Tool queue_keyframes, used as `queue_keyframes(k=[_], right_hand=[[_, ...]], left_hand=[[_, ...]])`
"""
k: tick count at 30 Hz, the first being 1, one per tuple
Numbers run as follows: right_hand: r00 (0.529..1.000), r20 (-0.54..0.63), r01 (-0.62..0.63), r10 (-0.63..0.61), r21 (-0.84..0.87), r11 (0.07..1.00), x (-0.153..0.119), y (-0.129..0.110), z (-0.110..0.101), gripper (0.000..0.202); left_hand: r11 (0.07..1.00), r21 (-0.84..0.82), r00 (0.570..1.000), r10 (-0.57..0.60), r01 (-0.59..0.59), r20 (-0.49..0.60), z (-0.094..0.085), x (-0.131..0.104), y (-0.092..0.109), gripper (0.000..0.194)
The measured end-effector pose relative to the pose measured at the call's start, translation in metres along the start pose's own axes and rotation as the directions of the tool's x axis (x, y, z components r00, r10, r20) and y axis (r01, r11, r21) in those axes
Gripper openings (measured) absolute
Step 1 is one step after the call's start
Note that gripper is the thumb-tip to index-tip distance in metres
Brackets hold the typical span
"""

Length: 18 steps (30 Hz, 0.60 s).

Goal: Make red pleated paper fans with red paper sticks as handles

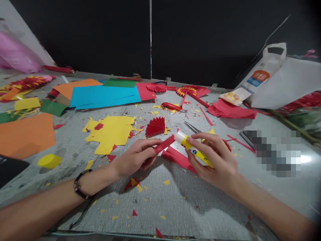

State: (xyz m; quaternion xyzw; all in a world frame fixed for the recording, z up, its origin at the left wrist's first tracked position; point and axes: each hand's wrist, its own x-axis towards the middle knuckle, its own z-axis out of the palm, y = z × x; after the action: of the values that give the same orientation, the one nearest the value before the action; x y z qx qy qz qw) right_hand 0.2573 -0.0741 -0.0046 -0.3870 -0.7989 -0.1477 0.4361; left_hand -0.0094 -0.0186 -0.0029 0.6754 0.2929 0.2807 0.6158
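My left hand holds a folded strip of red paper between thumb and fingers, its free end pointing up and right. My right hand is closed around a yellow glue stick, whose white end is beside the tip of the red strip. Below and between the hands, more folded red paper lies on the table. Just beyond sits a pleated red paper fan. Scissors lie behind my right hand, partly hidden by it. A yellow cap rests at the left.
Cut yellow paper lies left of the fan, with blue sheets and orange sheets farther off. Red-handled scissors lie behind the fan. A white bag stands at the back right. Small scraps dot the grey table.
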Motion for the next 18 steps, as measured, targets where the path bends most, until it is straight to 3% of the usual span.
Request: queue_keyframes(k=[4,9,13,18], right_hand=[[0.996,0.084,0.013,-0.017,0.044,0.999,-0.0019,-0.0006,0.0013,0.037],[0.994,0.097,0.037,-0.040,0.028,0.999,-0.0019,0.0001,0.0033,0.034],[0.992,0.121,0.037,-0.042,0.041,0.998,-0.0037,-0.0016,0.0041,0.035],[0.993,0.114,0.031,-0.034,0.034,0.999,-0.0058,-0.0027,0.0037,0.035]], left_hand=[[0.991,0.129,0.999,0.013,-0.017,0.033,0.0024,-0.0033,-0.0002,0.040],[0.985,0.171,0.999,0.017,-0.025,0.052,0.0068,-0.0048,0.0050,0.057],[0.996,0.092,0.999,-0.022,0.019,0.037,0.0067,-0.0048,0.0081,0.070],[0.987,-0.123,0.993,-0.097,0.105,0.069,0.0026,-0.0032,0.0053,0.065]])
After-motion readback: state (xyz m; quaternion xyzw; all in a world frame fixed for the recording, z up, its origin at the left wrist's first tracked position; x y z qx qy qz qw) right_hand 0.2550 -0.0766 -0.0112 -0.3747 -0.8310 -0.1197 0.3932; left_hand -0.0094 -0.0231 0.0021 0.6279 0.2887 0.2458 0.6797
